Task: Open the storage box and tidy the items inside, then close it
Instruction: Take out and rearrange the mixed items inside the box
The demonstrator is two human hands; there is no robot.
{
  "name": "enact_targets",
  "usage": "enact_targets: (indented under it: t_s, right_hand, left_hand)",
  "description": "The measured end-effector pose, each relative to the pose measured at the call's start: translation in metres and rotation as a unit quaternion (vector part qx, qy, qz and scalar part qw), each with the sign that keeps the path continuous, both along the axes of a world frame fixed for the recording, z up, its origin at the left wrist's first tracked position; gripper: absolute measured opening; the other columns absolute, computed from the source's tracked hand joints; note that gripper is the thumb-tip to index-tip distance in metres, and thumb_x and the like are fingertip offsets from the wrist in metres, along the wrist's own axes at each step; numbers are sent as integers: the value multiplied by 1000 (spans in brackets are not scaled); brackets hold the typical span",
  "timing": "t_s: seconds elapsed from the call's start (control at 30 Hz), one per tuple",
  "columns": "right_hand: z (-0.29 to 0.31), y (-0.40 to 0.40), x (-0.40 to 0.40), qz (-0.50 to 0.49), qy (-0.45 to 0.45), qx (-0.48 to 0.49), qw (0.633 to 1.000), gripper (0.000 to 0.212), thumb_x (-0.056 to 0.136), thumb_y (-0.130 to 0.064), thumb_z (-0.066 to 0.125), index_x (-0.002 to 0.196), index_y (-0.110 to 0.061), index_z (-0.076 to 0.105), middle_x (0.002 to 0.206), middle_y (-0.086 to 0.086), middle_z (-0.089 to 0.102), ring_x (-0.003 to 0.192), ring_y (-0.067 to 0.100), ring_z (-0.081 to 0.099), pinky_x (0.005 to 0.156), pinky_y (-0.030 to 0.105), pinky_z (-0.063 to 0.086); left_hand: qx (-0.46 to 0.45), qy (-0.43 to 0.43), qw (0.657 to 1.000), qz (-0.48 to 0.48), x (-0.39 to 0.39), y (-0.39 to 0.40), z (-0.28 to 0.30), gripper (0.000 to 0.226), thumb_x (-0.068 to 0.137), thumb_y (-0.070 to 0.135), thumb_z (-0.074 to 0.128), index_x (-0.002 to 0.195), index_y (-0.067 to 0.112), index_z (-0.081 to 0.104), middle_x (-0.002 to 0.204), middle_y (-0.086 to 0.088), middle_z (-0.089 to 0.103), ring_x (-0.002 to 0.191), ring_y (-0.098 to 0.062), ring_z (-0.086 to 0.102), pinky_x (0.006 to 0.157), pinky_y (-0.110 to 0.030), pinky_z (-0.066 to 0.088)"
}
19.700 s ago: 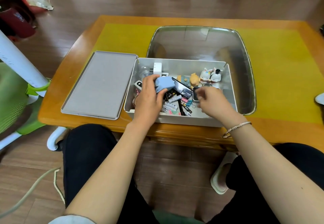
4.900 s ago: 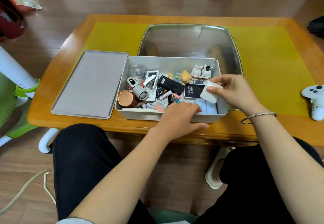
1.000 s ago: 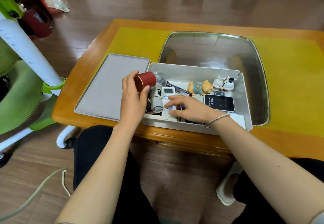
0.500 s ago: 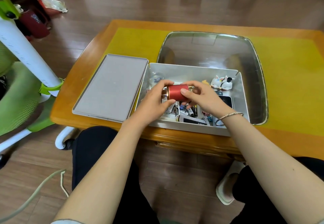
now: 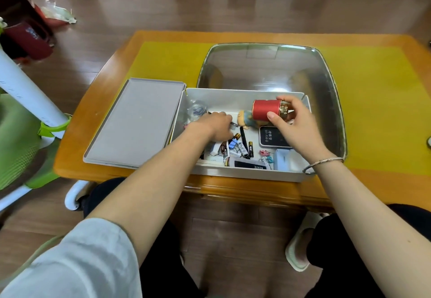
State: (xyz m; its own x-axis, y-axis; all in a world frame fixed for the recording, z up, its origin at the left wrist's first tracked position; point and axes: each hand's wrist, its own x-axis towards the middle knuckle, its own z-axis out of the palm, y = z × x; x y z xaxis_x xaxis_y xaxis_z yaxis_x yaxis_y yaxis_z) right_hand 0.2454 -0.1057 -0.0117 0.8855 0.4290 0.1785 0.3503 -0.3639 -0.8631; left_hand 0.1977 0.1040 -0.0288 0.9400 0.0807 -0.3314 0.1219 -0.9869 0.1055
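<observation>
Head view: a seated person reaches with both arms into an open white storage box [image 5: 247, 173] at the near edge of a wooden table [image 5: 112, 69], the box sitting at about 6 o'clock on the yellow mat [image 5: 373, 102]. The box's grey lid [image 5: 135, 120] lies flat on the table, touching the box at its 9 o'clock side. A large shiny metal tray [image 5: 268, 64] stands just beyond the box, at its 12 o'clock.

The right hand [image 5: 296, 127], a thin bracelet [image 5: 323, 163] on its wrist, holds a red cylindrical tin [image 5: 265, 110] on its side above the box's far right area, thumb on the near face and fingers curled over the gold end. The left hand [image 5: 213, 126] is down inside the box toward its 10 o'clock corner, fingers curled among the contents; whether it is pinching anything cannot be told.

On the box floor lie a small figurine [image 5: 245, 118] just left of the tin, a black device with white lettering [image 5: 271, 137] beneath the right hand, loose batteries [image 5: 250, 148] and binder clips [image 5: 233, 145] near the centre, and a clear round object [image 5: 197, 110] at the far left corner.

At 9 o'clock of the table stands a green chair [image 5: 21, 139].
</observation>
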Motion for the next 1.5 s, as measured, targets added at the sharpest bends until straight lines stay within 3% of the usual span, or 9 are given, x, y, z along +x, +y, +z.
enact_targets:
  t_s: [0.2,0.33,0.57,0.77,0.9,1.0,1.1,1.23,1.5]
  right_hand:
    - [-1,-3,-1,8,-6,0,1000,42,86,-26,66,124,-25,49,110,-9,52,90,-15,51,67,-2,40]
    - [0,-3,-1,9,-11,13,1000,40,86,-25,67,122,-23,50,105,-14,51,87,-26,47,66,-3,39]
    - [2,-2,-3,13,6,14,1000,41,86,-29,67,124,-29,50,107,-16,51,90,-16,52,68,2,44]
    - [1,1,-8,37,14,-2,999,41,86,-31,66,123,-33,50,109,-11,51,93,-6,54,68,4,46]
    - [1,2,-11,41,14,2,999,39,86,-30,66,122,-33,50,109,-9,52,92,-4,55,72,6,46]
    - [-2,2,-14,48,20,-8,999,39,86,-32,66,121,-35,49,106,-14,52,90,-4,55,72,9,46]
    - [-3,3,-16,55,20,-17,998,39,86,-33,66,121,-35,49,113,-8,52,94,0,55,80,18,50]
    - [-5,2,-17,56,24,-28,998,42,85,-32,66,124,-32,49,133,5,49,109,9,53,94,35,50]
    - [-8,-9,-20,56,16,-24,998,39,86,-30,67,119,-39,48,114,-10,51,97,1,54,80,17,50]
  left_hand:
    - [86,22,994,-63,-1,10,-1,47,89,47,42,124,18,56,127,-12,50,121,-29,39,104,-43,30]
    - [31,-22,997,-61,-11,18,10,33,90,38,48,112,17,59,114,-10,60,107,-25,46,89,-38,41]
    - [-81,-42,995,-51,-24,40,39,12,91,27,62,86,19,69,80,5,62,89,-23,61,78,-34,48]
    - [-291,-59,954,28,-39,32,50,41,71,36,82,106,26,65,103,14,62,85,-4,65,63,-6,45]
    - [-413,-103,902,76,-48,21,50,36,84,42,68,115,24,61,116,11,61,86,-3,66,75,-18,54]
    - [-317,-141,934,81,-53,31,52,30,86,39,67,110,21,63,110,7,64,90,-8,63,80,-22,51]
    - [-143,-70,987,14,-58,38,52,11,85,31,70,93,24,68,97,5,68,92,-15,63,78,-27,48]
    - [46,-90,993,-59,-57,24,47,12,85,41,65,90,30,66,99,7,67,102,-18,55,80,-32,32]
    - [-38,-18,996,-74,-52,-2,36,27,89,47,59,106,26,63,106,5,66,102,-19,58,75,-29,35]
